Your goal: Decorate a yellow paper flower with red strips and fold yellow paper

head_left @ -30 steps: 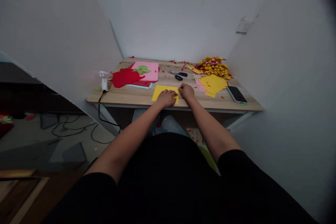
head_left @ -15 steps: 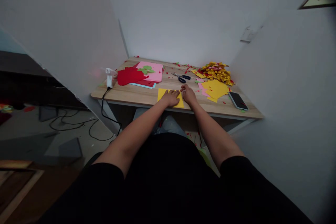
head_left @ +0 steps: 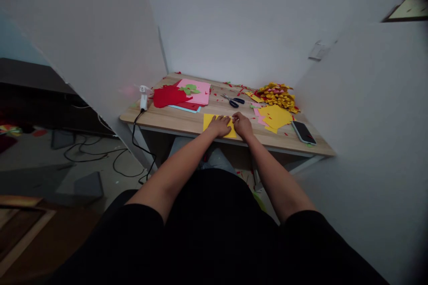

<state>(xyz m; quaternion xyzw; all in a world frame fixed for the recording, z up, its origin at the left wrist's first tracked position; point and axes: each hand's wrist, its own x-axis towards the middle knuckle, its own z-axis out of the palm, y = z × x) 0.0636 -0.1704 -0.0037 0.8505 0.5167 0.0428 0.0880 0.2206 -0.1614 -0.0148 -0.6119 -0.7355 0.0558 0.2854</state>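
Note:
A yellow sheet of paper (head_left: pixel 207 121) lies at the front edge of the wooden table. My left hand (head_left: pixel 220 126) rests palm down on it with the fingers spread. At the sheet's right edge is my right hand (head_left: pixel 242 126), its fingers curled together; whatever they may pinch is too small to make out. Dark-handled scissors (head_left: pixel 233 101) lie behind the hands, blades pointing back left.
Red paper (head_left: pixel 169 96), pink sheets (head_left: pixel 202 91) and green cut pieces (head_left: pixel 190 89) lie left. On the right are yellow sheets (head_left: pixel 276 116), a heap of yellow folded pieces (head_left: pixel 277 97) and a phone (head_left: pixel 303 132). A white plug (head_left: pixel 143 98) stands at the left edge.
The view has shifted slightly. My right hand's fingers have drawn in closer together at the sheet's right edge. My left hand stays flat on the sheet.

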